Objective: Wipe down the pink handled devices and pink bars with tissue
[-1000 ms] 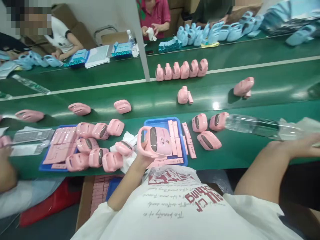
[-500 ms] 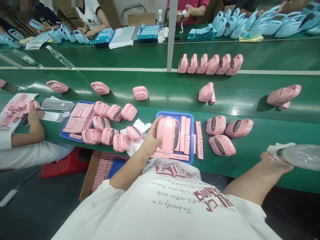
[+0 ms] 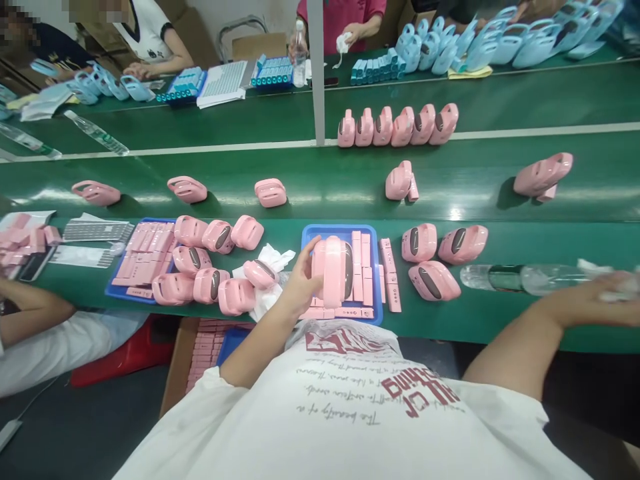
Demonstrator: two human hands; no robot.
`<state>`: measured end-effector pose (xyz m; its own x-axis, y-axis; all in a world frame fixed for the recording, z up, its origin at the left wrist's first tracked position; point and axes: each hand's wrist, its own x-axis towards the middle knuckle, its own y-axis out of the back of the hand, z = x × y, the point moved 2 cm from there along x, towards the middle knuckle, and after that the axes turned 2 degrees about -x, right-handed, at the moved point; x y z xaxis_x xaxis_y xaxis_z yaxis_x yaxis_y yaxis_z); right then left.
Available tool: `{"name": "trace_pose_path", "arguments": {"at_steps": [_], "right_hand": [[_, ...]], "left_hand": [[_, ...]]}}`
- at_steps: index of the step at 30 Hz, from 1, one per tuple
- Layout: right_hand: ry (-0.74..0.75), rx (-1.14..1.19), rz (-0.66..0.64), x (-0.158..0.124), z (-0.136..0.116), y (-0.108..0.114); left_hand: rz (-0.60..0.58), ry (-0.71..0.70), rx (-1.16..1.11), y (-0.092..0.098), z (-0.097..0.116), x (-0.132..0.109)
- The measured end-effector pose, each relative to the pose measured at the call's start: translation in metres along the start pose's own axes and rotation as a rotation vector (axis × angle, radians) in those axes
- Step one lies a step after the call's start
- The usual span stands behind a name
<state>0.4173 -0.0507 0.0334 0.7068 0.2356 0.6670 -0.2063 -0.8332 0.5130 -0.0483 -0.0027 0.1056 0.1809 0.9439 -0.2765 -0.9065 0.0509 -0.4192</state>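
Observation:
My left hand point(image 3: 299, 288) grips a glossy pink handled device point(image 3: 331, 270) with a dark oval panel, holding it above a blue tray point(image 3: 371, 233) of slim pink boxes point(image 3: 357, 263). At the right edge, my right hand point(image 3: 603, 293) is closed on a crumpled white tissue point(image 3: 623, 288); part of the hand is cut off and blurred. A clear plastic bottle point(image 3: 537, 279) with a green label lies on its side just left of that hand. Three pink devices point(image 3: 419, 243) stand between the bottle and the tray.
Several pink devices point(image 3: 236, 296) cluster at left beside another tray point(image 3: 116, 285) of pink parts. More devices point(image 3: 270, 193) are spaced along the green belt point(image 3: 330, 193), with a row point(image 3: 383, 127) beyond. A neighbour's arm point(image 3: 35, 303) rests at far left; people work opposite with light-blue devices point(image 3: 520, 43).
The bottle went from my right hand to lying on the table, and that hand moved right with tissue in it. My left hand keeps the device. The view shifted slightly.

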Motion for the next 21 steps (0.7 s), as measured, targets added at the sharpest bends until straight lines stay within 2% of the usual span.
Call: {"name": "trace_pose_path", "arguments": {"at_steps": [2, 6, 9, 13, 16, 18, 20, 21], "right_hand": [[-0.033, -0.025, 0.117, -0.019, -0.004, -0.006], [0.069, 0.021, 0.041, -0.047, -0.004, -0.011], [0.141, 0.1, 0.027, -0.05, 0.002, -0.004], [0.025, 0.274, 0.234, -0.039, -0.004, 0.01], [-0.026, 0.381, 0.363, -0.034, -0.037, 0.022], [-0.017, 0.456, 0.364, -0.04, -0.074, 0.031], [0.005, 0.565, 0.217, -0.057, -0.12, 0.04], [0.024, 0.635, 0.057, -0.068, -0.144, 0.044]], "left_hand": [[0.001, 0.009, -0.011, 0.0, -0.004, 0.001], [0.01, 0.022, -0.014, 0.003, -0.01, 0.002], [0.025, 0.025, -0.012, 0.005, -0.014, 0.002], [0.069, 0.06, -0.01, 0.006, -0.019, 0.003], [0.098, 0.043, -0.017, 0.006, -0.021, 0.003], [0.092, 0.033, -0.01, 0.004, -0.022, 0.002], [0.083, 0.027, -0.001, 0.002, -0.023, 0.001], [0.08, 0.028, -0.002, 0.0, -0.024, 0.0]]}}
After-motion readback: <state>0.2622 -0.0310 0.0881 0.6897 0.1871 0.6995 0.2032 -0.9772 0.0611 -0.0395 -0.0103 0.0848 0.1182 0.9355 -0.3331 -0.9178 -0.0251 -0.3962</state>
